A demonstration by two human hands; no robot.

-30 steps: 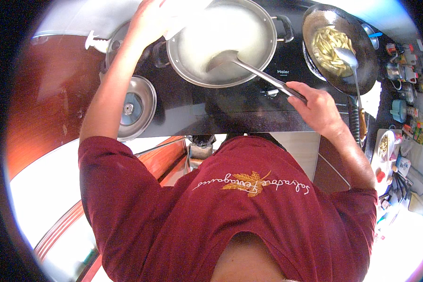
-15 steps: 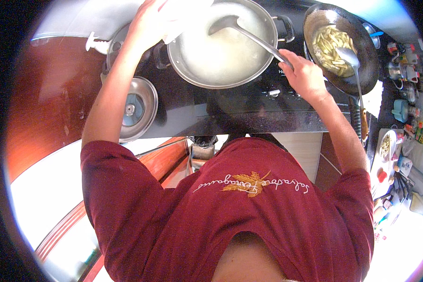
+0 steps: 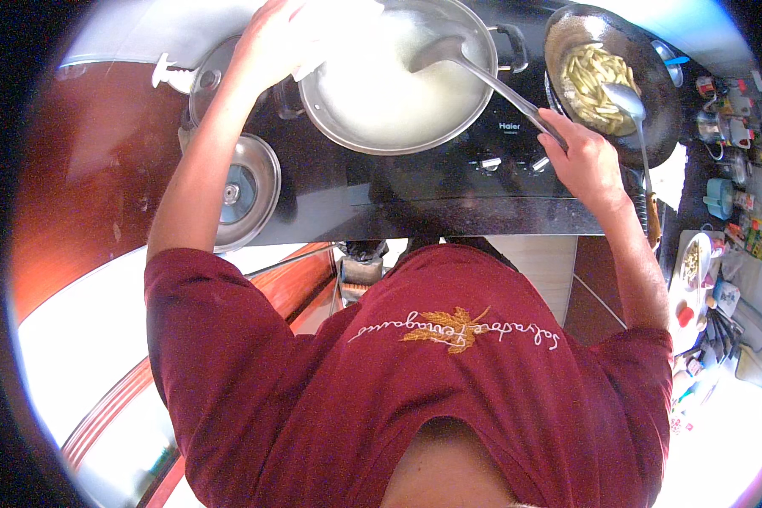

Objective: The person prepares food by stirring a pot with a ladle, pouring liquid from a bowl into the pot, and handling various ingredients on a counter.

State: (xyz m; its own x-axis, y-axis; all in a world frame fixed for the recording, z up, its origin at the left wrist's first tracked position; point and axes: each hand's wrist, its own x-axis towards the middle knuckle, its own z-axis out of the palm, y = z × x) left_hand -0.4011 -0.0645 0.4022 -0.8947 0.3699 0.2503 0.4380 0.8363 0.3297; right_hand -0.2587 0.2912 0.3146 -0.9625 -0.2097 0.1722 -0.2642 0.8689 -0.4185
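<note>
A wide steel pot [image 3: 398, 151] of cloudy whitish liquid [image 3: 381, 106] stands on the black stove. My right hand [image 3: 582, 157] is closed around the handle of a steel ladle [image 3: 508, 91]. The ladle's bowl dips into the liquid at the pot's right half. At the pot's far left rim, my left hand [image 3: 267, 51] grips a white thing [image 3: 334, 30]; glare washes out its shape, and its far part blends into the bright background. The left fingertips are partly lost in that brightness.
Right of the pot sits a dark wok [image 3: 665, 93] with pale green strips [image 3: 588, 80] and a steel spoon [image 3: 625, 100] in it. A steel lid [image 3: 267, 190] lies at the counter's left front. Bottles, jars and a white tray [image 3: 686, 292] line the right counter.
My right hand has moved right and slightly nearer, drawing the ladle's bowl rightward through the liquid. My left hand and the white thing stay almost where they were.
</note>
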